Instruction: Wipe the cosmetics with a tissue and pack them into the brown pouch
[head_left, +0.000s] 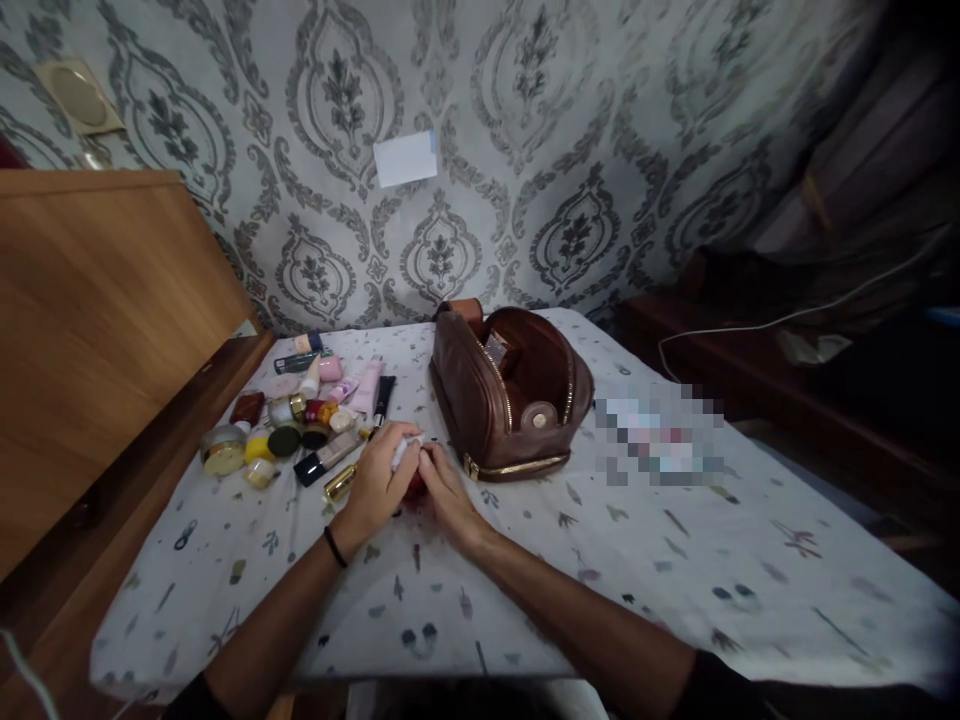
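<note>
My left hand [380, 480] and my right hand [452, 497] meet at the middle of the table, fingers closed around a small item with a white part [406, 449] on top and a dark red part [415, 486] below. Fingers cover most of it. Just behind my right hand stands a brown leather bag [480, 400], its zipped top wide open and something small inside. Left of my left hand lie a gold tube [340, 483], a foundation bottle [328, 458] and a black tube [383, 399], among several jars and tubes.
A patterned white cloth [525, 590] covers the table. A wooden cabinet [105, 330] borders the left side. Right of the bag lies a pixelated patch [660, 435]. A white card [406, 159] is on the wall behind, and a cable [757, 327] runs at the right.
</note>
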